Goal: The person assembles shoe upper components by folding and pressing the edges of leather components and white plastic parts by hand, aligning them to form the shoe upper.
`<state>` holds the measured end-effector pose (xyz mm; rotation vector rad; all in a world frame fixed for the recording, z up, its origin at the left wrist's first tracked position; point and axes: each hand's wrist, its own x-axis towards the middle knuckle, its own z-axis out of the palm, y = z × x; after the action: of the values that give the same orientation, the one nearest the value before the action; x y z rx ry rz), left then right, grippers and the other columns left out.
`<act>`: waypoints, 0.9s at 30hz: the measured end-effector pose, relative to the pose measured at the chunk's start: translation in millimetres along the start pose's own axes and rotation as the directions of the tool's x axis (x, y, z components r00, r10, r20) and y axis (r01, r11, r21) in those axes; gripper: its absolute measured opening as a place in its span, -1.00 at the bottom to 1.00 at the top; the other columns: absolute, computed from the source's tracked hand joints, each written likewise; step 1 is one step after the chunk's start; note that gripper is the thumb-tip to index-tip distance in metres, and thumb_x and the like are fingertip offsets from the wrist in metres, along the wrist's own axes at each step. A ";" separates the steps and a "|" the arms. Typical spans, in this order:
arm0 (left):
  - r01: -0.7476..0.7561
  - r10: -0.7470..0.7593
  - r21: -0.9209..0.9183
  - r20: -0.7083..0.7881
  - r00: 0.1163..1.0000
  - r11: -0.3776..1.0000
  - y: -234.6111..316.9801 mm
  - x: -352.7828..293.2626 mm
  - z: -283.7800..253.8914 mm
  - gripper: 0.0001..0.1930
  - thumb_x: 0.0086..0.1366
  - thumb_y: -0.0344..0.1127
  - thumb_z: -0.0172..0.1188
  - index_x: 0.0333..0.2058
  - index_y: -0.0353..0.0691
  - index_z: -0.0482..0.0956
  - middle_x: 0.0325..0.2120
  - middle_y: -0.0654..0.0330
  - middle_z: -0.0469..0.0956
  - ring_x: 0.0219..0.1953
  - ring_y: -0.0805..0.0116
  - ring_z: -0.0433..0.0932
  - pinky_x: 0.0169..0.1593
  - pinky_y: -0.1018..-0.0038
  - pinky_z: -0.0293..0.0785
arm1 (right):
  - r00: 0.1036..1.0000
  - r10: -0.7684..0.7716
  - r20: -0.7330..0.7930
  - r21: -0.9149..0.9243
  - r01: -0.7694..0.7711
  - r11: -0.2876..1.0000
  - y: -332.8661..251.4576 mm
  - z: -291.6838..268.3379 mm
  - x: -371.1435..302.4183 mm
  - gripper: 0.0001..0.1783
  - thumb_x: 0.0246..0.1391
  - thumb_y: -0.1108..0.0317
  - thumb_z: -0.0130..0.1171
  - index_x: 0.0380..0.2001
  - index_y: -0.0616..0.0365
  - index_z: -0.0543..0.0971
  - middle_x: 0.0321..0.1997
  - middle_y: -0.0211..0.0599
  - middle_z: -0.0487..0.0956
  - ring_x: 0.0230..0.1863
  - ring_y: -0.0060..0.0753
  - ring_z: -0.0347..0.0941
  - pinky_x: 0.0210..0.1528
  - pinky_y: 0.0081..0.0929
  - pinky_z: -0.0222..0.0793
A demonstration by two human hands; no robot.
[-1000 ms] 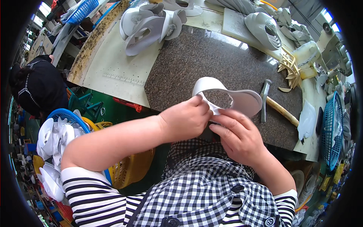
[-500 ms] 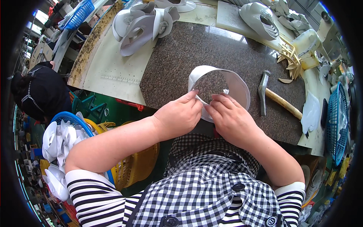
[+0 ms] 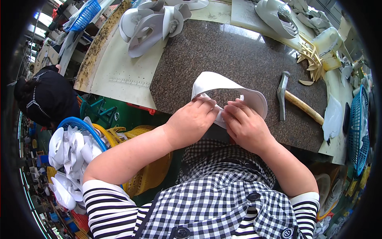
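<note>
A white shoe upper (image 3: pixel 217 81), bent into a loop, stands over the front edge of the dark speckled stone slab (image 3: pixel 223 47). My left hand (image 3: pixel 191 122) pinches its near edge on the left, fingers curled over the rim. Just beside it, my right hand (image 3: pixel 247 126) grips the same edge, fingertips folded inward. A small white tip shows above the right fingers; I cannot tell what it belongs to. To the right on the slab lies a hammer (image 3: pixel 303 106) with a wooden handle and metal head.
White uppers (image 3: pixel 149 28) are piled at the back left, and a nested stack (image 3: pixel 277 18) at the back right. Tan strips (image 3: pixel 312 59) lie near the slab's right corner. A blue-rimmed basket (image 3: pixel 73 124) of white pieces stands left, near a person in a dark cap (image 3: pixel 51 95).
The upper's loop has tilted and flattened, its left side swinging over my left hand. My left fingers have curled further round the edge. The view has shifted slightly.
</note>
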<state>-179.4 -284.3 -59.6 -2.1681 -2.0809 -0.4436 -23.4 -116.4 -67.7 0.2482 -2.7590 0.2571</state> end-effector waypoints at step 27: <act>0.093 -0.094 -0.181 0.004 0.996 0.979 -22.1 -3.1 3.8 -0.66 0.08 -0.44 0.25 -0.11 -0.24 0.64 -0.13 0.14 0.57 -0.04 0.11 0.55 0.02 0.33 0.55 | 0.992 0.115 -0.058 0.145 -0.106 0.984 -1.3 5.0 -3.1 -0.67 0.00 0.38 0.27 -0.11 0.12 0.59 -0.12 -0.30 0.52 -0.06 -0.17 0.51 0.04 -0.20 0.44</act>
<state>-200.8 -285.0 -66.9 -2.1649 -2.2274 -0.6716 -21.9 -118.3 -73.2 0.1201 -2.6954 0.4823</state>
